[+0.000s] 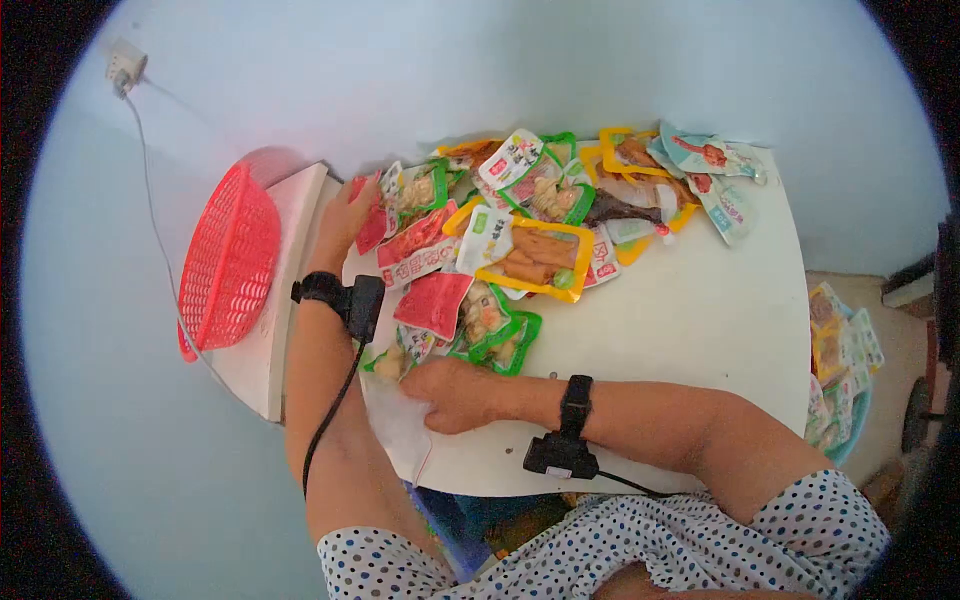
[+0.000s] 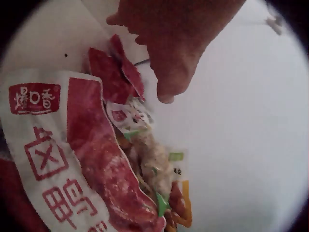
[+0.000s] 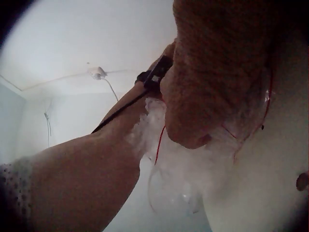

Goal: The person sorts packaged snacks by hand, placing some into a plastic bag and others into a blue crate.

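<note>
My left hand (image 1: 352, 212) reaches to the far left corner of the pile, beside a small red packet (image 1: 371, 228). In the left wrist view, its thumb and a fingertip are spread apart just above that red packet (image 2: 113, 77). Close below lies a red and white pouch (image 1: 418, 246) with large printed characters. Near the table's front edge, my right hand (image 1: 455, 393) grips a crumpled clear plastic bag (image 1: 398, 430). Red lines run along the bag (image 3: 183, 169) in the right wrist view, where the back of the hand hides the fingertips.
Green-edged pouches (image 1: 490, 320), a yellow-edged pouch (image 1: 535, 255) and pale blue packets (image 1: 715, 160) lie heaped on the white table (image 1: 680, 320). A red basket (image 1: 235, 265) leans by the wall at left. A tub (image 1: 858, 425) of pouches stands low at right.
</note>
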`<state>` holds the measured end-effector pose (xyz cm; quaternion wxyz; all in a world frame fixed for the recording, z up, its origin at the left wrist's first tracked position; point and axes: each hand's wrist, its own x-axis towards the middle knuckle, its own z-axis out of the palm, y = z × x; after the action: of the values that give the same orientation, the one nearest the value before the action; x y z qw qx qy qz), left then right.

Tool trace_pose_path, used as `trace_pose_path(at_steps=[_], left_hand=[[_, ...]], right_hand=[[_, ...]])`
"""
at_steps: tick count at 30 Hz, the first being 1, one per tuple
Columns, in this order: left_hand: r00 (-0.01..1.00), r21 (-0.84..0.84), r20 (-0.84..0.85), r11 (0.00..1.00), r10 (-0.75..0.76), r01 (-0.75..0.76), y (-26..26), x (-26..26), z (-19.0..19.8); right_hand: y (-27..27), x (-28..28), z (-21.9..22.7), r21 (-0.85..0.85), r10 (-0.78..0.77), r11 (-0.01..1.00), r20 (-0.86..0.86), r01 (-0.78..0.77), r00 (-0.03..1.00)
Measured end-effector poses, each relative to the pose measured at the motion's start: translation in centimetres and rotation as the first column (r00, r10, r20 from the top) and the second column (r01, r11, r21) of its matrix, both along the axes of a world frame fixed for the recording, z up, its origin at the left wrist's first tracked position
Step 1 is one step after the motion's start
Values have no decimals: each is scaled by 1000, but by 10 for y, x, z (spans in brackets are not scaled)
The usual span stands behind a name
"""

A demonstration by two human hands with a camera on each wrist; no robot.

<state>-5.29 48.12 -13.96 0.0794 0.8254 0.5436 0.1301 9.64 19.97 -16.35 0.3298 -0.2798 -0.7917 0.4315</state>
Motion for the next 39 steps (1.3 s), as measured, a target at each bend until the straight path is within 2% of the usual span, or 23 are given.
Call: trace_pose_path(at_steps=[1,3,4,5,8,11,13,15,18,20,24,26,28,31,32,35,38,39], left_hand=[[988,90,-148,994,-48,62,4,-15,-14],[998,60,-60,998,17,-13,4,-16,-25],[976,-88,158,987,147,-134,4,-14,-27],[891,-255,345,943,296,-214,5,-9,-27],[903,-315,325,932,283,-179,28,-3,-42],[934,-229,136,928,330,-294,23,8,-43],[925,-307,165,909,343,-283,16,17,-43],[951,-334,148,918,273,-212,12,26,-40],[965,-253,195,959,178,-126,-12,53,-30],[942,-345,237,927,236,-146,-23,62,-24],[914,-380,309,915,263,-135,-46,80,-11],[925,-347,339,937,173,-48,-51,81,-10],[928,-242,371,962,-26,124,-62,82,-5],[891,-355,433,934,133,34,-80,102,8],[894,-348,426,937,136,23,-81,106,6],[907,-340,402,940,128,18,-86,114,5],[927,-352,365,935,86,51,-94,123,16],[936,-353,342,935,85,44,-97,127,19]], right_hand=[[-1,-1,-1,-8,-3,1000,-3,3,1000],[-1,0,-1,-30,-9,1000,18,10,1000],[-2,0,2,-45,-10,999,41,12,999],[-1,0,3,-57,-11,998,64,15,998],[0,1,1,-14,6,1000,40,-6,999],[-1,1,6,-29,29,999,85,-27,996],[-1,-1,8,-22,18,1000,115,-16,993],[-2,0,9,-2,4,1000,99,-4,995],[-1,-1,4,20,5,1000,31,-6,1000],[-1,-4,-3,-1,8,1000,9,-8,1000],[-1,-11,-15,56,8,998,-28,-7,1000],[0,-14,-17,51,27,998,-81,-23,996],[0,-15,-18,58,32,998,-83,-27,996],[-4,-16,-21,40,16,999,-116,-12,993],[-5,-16,-21,28,7,1000,-132,-3,991],[-2,-18,-20,124,35,992,-38,-30,999],[-5,-25,-26,151,-30,987,-117,48,993],[-5,-27,-29,152,-51,986,-78,62,996]])
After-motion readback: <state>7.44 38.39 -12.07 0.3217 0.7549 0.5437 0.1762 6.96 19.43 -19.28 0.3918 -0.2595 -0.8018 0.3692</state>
